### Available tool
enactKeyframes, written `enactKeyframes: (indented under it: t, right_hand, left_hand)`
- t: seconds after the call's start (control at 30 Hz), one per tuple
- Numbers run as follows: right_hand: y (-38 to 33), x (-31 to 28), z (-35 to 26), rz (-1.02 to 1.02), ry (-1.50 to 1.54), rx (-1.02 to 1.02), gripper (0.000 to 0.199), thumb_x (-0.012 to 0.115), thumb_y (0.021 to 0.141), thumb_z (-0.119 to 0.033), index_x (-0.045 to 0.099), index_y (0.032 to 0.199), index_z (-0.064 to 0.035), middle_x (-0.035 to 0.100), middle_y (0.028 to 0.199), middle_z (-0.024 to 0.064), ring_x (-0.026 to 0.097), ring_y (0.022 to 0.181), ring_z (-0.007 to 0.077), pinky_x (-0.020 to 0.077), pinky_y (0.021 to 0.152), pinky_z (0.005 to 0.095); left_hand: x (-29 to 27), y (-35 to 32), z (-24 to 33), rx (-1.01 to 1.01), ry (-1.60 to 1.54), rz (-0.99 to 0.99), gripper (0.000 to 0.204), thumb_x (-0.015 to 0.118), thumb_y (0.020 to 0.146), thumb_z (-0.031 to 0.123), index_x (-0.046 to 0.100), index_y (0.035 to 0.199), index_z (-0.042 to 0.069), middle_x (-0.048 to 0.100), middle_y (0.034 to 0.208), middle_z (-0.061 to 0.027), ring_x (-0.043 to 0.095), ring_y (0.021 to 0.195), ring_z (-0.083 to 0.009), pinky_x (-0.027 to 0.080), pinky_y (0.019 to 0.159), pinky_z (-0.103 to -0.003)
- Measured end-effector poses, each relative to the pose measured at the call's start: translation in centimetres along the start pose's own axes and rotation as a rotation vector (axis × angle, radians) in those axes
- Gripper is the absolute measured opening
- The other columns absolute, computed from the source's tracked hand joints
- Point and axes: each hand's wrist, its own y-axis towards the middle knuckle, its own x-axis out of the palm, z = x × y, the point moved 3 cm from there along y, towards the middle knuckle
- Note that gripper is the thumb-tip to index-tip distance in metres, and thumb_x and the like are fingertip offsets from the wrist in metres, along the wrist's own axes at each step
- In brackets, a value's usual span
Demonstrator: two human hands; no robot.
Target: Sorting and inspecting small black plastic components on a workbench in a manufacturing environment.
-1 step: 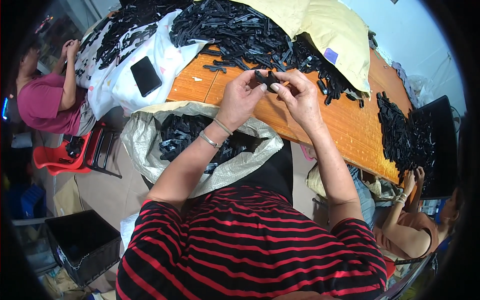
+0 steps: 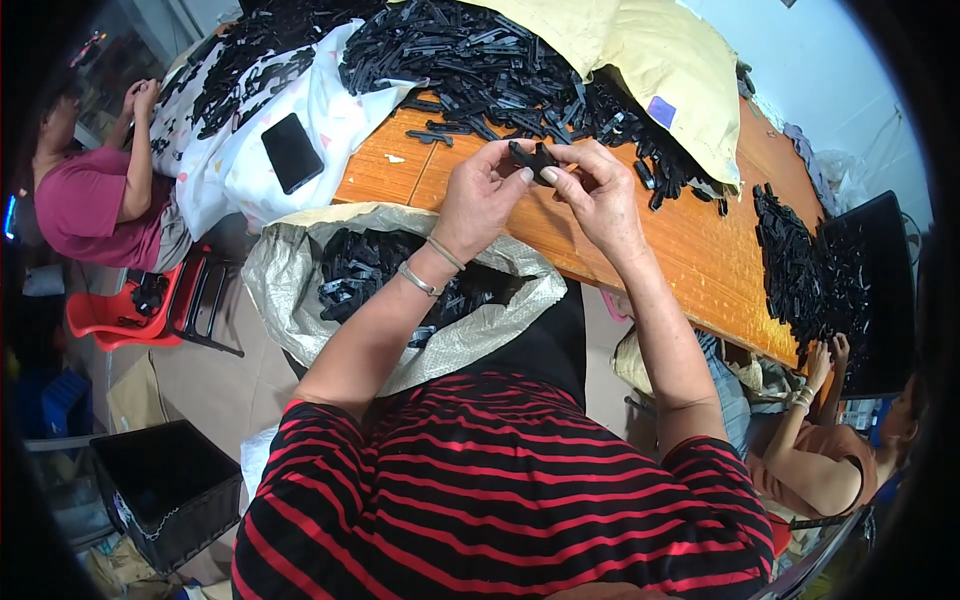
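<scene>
Over the near edge of the wooden table, my left hand (image 2: 482, 195) and my right hand (image 2: 600, 195) meet, each with thumb and fingers pinched. Between them they hold a small black plastic part (image 2: 533, 160), partly covered by the fingertips, so its full shape is hidden. Below my left wrist, a woven sack (image 2: 290, 290) lies open at my lap with black plastic pieces (image 2: 365, 265) inside. Beyond my hands, a big heap of slim black plastic parts (image 2: 470, 60) covers the table.
A yellowish sack (image 2: 665, 75) lies over the heap's right side. At left, a phone (image 2: 292, 153) rests on white sheeting (image 2: 225, 180) near a seated person (image 2: 100, 200). Another person (image 2: 825, 460) handles parts at right. A black crate (image 2: 165, 490) stands on the floor.
</scene>
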Motion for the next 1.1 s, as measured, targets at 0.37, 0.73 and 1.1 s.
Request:
enactKeyframes:
  t: [0.37,0.73,1.1]
  right_hand:
    - [-0.5,0.4,-1.5,0.099,-0.173,-0.198,0.022,0.074,0.078,-0.001,0.067,0.098,-0.001,0.059,0.083,0.0047,0.058,0.062,0.0071,0.0467,0.053,0.0201]
    - [-1.0,0.3,-2.7,0.129,-0.333,-0.322,0.025,0.072,0.075,0.003,0.066,0.099,-0.0011,0.06,0.084,0.0081,0.064,0.067,0.0142,0.0552,0.055,0.024]
    - [-0.7,-0.7,-3.7,0.138,-0.182,-0.248,0.028,0.078,0.073,-0.007,0.064,0.097,-0.0007,0.062,0.092,0.0076,0.064,0.08,0.0159,0.0549,0.069,0.0267]
  left_hand:
    - [1.2,-1.0,1.8,0.06,0.047,0.054,0.037,0.054,0.093,0.001,0.048,0.129,-0.007,0.062,0.105,-0.0066,0.059,0.096,-0.0097,0.05,0.084,-0.024]
    - [2.1,-1.9,2.8,0.085,0.09,0.03,0.046,0.06,0.091,0.003,0.043,0.132,-0.007,0.058,0.115,-0.0091,0.059,0.102,-0.0124,0.049,0.091,-0.026]
    - [3.1,-2.4,4.7,0.333,0.52,0.163,0.032,0.064,0.089,0.005,0.057,0.119,-0.003,0.063,0.105,-0.0098,0.062,0.094,-0.0132,0.051,0.082,-0.026]
